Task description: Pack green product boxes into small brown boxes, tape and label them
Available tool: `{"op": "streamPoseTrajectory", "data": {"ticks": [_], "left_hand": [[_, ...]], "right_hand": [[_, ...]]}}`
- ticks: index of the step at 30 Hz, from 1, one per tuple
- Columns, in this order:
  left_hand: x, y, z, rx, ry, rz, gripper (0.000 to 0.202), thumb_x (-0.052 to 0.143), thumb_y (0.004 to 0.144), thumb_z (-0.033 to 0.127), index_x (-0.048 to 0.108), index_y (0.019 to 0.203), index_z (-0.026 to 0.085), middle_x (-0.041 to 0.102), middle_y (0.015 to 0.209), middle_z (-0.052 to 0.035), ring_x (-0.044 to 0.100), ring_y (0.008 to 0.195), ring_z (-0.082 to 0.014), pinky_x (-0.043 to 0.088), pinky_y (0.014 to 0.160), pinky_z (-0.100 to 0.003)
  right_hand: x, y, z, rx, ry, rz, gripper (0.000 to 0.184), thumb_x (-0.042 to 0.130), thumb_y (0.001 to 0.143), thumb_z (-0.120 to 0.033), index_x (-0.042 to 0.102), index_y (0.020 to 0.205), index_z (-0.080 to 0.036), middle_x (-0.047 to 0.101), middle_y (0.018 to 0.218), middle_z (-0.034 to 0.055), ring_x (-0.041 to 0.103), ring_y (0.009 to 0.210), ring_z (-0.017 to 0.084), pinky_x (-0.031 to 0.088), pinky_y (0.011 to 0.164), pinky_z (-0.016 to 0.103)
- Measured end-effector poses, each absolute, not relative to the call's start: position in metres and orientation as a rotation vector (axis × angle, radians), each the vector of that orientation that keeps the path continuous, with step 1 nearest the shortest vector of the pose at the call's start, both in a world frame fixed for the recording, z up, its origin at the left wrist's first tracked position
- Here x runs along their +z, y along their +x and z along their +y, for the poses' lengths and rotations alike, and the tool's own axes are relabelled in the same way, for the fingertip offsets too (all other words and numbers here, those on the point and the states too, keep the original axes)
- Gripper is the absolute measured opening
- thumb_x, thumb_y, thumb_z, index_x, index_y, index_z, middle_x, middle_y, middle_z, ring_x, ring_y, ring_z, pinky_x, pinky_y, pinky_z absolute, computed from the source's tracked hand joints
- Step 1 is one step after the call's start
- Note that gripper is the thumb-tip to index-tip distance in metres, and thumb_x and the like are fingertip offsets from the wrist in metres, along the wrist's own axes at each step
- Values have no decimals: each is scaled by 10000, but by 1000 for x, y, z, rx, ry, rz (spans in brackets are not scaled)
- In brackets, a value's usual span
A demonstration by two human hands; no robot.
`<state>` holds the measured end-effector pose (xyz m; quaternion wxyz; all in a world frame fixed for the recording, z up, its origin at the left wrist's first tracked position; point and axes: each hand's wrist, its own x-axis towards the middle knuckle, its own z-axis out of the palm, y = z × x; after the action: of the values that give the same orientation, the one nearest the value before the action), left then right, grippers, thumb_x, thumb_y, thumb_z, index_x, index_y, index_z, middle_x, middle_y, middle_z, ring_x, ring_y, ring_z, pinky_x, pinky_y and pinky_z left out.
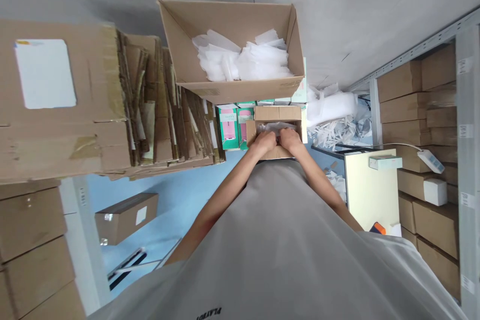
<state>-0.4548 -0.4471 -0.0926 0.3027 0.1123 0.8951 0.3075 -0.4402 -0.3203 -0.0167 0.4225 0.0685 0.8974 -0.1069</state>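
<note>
A small open cardboard box (278,113) sits right in front of my body, with clear plastic wrapping (276,128) showing inside it. Both my hands reach into this box side by side. My left hand (264,141) has its fingers curled down onto the plastic at the box's left side. Touching it on the right, my right hand (291,138) is curled on the same plastic. The fingertips of both hands are hidden inside the box. My grey shirt (277,240) fills the lower part of the view.
A big open carton (187,30) of white foam bags stands beyond the small box. Pink-and-green product boxes (229,129) stand to its left, beside a stack of flattened cardboard (161,110). Right: a white plastic heap (332,107), a shelf of cartons (423,110), a power strip (431,161). A closed carton (125,217) lies on the blue floor.
</note>
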Motion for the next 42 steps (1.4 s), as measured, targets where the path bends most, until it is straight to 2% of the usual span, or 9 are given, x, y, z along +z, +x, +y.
{"op": "streamPoseTrajectory", "data": {"ticks": [4, 6, 8, 11, 15, 17, 22, 30, 42], "left_hand": [[-70, -455, -456, 727, 431, 2307, 254, 690, 927, 144, 895, 1076, 142, 849, 1276, -255, 794, 1305, -418, 568, 1227, -540], [-48, -447, -475, 805, 542, 2392, 425, 611, 1023, 179, 829, 1387, 198, 738, 1589, -169, 643, 1557, -339, 451, 1368, -516], [-29, -438, -499, 892, 524, 2538, 477, 579, 1076, 216, 746, 1522, 242, 680, 1673, -116, 609, 1584, -302, 449, 1376, -495], [-18, -432, -530, 856, 203, 2719, 444, 659, 1065, 297, 725, 1496, 214, 726, 1576, -163, 684, 1472, -340, 542, 1268, -481], [-31, -432, -547, 840, -33, 2589, 209, 718, 1031, 352, 773, 1168, 205, 843, 1255, -146, 815, 1160, -331, 622, 1067, -431], [-39, -433, -549, 863, -38, 2570, 137, 713, 1019, 336, 748, 1087, 222, 850, 1198, -129, 818, 1138, -321, 618, 1050, -417], [-45, -438, -550, 860, -97, 2734, 332, 760, 963, 380, 692, 1229, 193, 795, 1361, -205, 779, 1244, -360, 600, 1088, -454], [-46, -436, -496, 911, 329, 2377, 253, 661, 1015, 460, 741, 1055, 223, 843, 977, -85, 802, 906, -267, 590, 859, -348], [-35, -322, -301, 708, 937, 2262, 220, 684, 1010, 407, 770, 1080, 217, 849, 1042, -105, 814, 997, -296, 601, 961, -378]], "right_hand": [[-2, -422, -306, -327, 297, 2442, 378, 527, 1186, -261, 732, 1484, -148, 765, 1506, 203, 766, 1363, 295, 568, 1119, 349], [7, -405, -292, -337, 461, 2545, 345, 512, 1205, -315, 738, 1430, -183, 785, 1455, 177, 778, 1314, 285, 571, 1080, 346], [10, -390, -279, -318, 627, 2562, 329, 520, 1211, -357, 743, 1384, -186, 804, 1406, 168, 784, 1279, 282, 568, 1045, 342], [5, -377, -270, -315, 758, 2512, 322, 564, 1199, -373, 770, 1346, -173, 825, 1377, 157, 784, 1275, 286, 555, 1016, 330], [-2, -373, -276, -327, 807, 2473, 330, 540, 1195, -323, 812, 1320, -184, 848, 1351, 158, 796, 1272, 291, 546, 1008, 329], [-1, -370, -281, -323, 827, 2477, 340, 524, 1191, -305, 815, 1325, -189, 850, 1350, 163, 802, 1267, 292, 548, 1010, 332], [7, -345, -292, -352, 904, 2490, 368, 500, 1202, -339, 811, 1331, -190, 850, 1340, 159, 812, 1246, 300, 565, 1005, 343], [17, -233, -283, -444, 1395, 2368, 331, 532, 1190, -375, 817, 1260, -221, 866, 1297, 119, 821, 1180, 298, 547, 920, 327], [-4, -51, -204, -626, 2013, 2106, 365, 522, 1173, -395, 814, 1256, -191, 873, 1188, 138, 809, 1114, 316, 510, 875, 328]]}}
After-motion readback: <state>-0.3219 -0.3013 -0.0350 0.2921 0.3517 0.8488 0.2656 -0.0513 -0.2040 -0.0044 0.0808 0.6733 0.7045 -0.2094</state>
